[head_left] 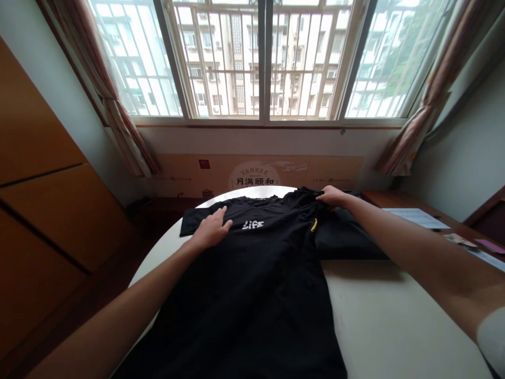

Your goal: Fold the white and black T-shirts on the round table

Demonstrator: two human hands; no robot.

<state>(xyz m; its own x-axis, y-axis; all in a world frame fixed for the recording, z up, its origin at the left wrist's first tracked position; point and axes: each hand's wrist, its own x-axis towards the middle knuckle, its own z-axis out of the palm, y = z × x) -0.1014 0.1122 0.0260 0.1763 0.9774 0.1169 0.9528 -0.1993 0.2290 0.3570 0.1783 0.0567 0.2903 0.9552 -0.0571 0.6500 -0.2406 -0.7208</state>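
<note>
A black T-shirt [256, 284] with white lettering on its chest is spread over a white round table [371, 305], its collar toward the window. My left hand [213, 229] rests on the shirt's upper left part, fingers extended and apart, with nothing gripped. At the far right shoulder, my right hand [332, 197] pinches the bunched sleeve of the shirt. A small yellow strip [314, 225] shows on the fabric below that hand. Beside the shirt on the right lies a folded black cloth stack [351, 242], partly behind my right forearm.
A brown wooden desk [366, 199] with papers [416, 218] stands to the right of the table. Beyond the table are a printed cardboard panel [335, 171] and a barred window [264, 63] between tied curtains [118, 116]. An orange-brown cabinet [35, 221] is at the left.
</note>
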